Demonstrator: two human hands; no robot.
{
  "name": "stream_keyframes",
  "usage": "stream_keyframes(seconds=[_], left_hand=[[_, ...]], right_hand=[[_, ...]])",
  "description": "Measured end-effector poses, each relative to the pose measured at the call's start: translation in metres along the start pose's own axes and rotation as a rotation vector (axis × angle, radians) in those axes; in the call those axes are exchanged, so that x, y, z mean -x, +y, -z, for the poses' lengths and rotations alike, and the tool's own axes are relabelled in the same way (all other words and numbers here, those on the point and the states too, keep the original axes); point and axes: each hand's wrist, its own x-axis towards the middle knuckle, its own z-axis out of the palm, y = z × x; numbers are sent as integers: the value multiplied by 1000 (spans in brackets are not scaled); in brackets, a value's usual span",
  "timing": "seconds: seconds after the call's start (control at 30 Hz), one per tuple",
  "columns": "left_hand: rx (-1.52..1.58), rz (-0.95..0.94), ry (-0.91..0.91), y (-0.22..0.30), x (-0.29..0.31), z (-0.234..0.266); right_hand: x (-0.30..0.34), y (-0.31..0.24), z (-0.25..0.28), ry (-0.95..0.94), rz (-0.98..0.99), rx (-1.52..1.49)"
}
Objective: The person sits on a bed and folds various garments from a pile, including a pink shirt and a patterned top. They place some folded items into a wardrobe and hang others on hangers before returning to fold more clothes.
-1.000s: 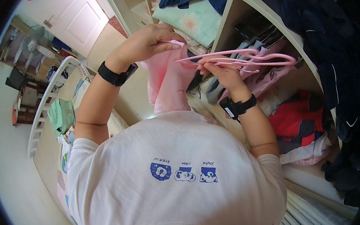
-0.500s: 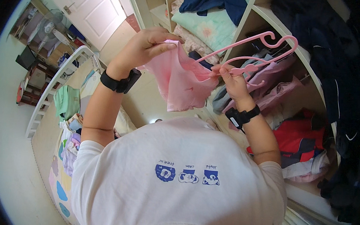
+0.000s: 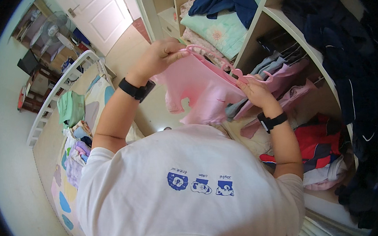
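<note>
Fingers of your left hand (image 3: 169,52) and right hand (image 3: 255,90) pinch opposite corners of the pink garment (image 3: 200,85) before you, the pink hanger (image 3: 237,72), jutting upward a moment ago, now running along its top edge so both line up.

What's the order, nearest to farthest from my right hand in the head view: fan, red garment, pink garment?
1. Pink garment: against your right hand.
2. Red garment: lower, to its right.
3. Fan: far off, upper left.
</note>
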Motion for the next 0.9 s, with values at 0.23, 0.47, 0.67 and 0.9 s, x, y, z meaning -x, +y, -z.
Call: stream_keyframes(seconds=[0.23,0.47,0.67,0.9], left_hand=[[108,52,83,-18,10,-29],[178,99,166,-12,13,-39],[31,-120,84,0,0,-44],[-114,-285,-81,7,-11,-55]], right_hand=[[8,-10,53,-203,-32,132],[17,5,50,48,56,322],[15,5,48,-70,192,367],[-8,-14,35,43,222,37]])
